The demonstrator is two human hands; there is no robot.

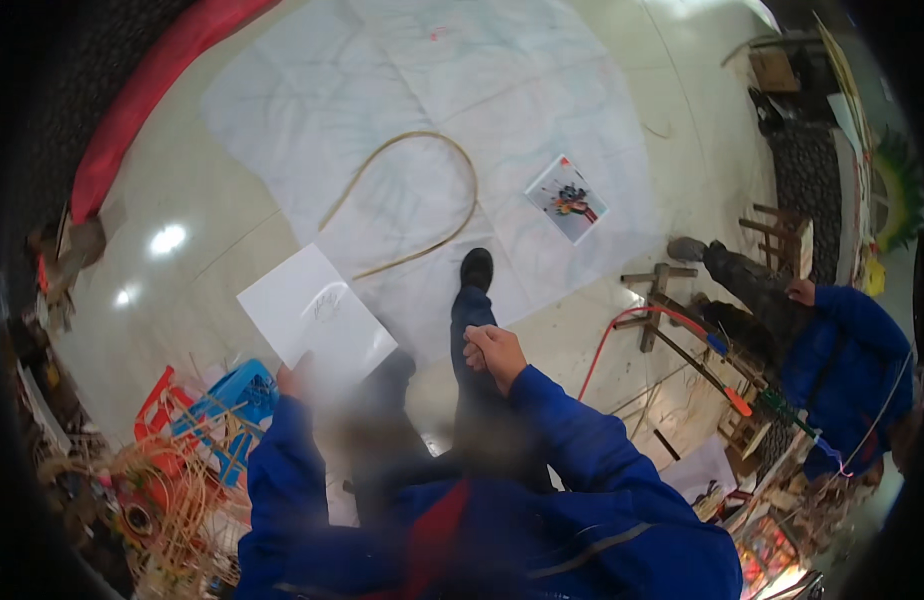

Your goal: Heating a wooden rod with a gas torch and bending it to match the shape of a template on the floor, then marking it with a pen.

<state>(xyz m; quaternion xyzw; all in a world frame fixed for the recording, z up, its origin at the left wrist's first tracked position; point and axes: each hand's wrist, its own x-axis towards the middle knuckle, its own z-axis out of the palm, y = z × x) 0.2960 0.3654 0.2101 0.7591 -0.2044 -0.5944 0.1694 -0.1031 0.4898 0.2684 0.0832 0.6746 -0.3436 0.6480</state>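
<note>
A white sheet of paper with a small line drawing is in my left hand, which grips its near edge; the paper hides part of the fingers. My right hand is closed in front of my body, above my leg, its fingers curled in. Whether anything is inside it cannot be seen. Beyond the paper, a thin bent strip, looking like cane or bamboo, forms an open loop on a large whitish sheet on the floor. A printed picture lies to the right of the loop.
At the right sits a person in blue, beside a wooden stand and a red hose-like line. A blue plastic stool stands among tangled strips at the lower left. Red fabric runs along the far left.
</note>
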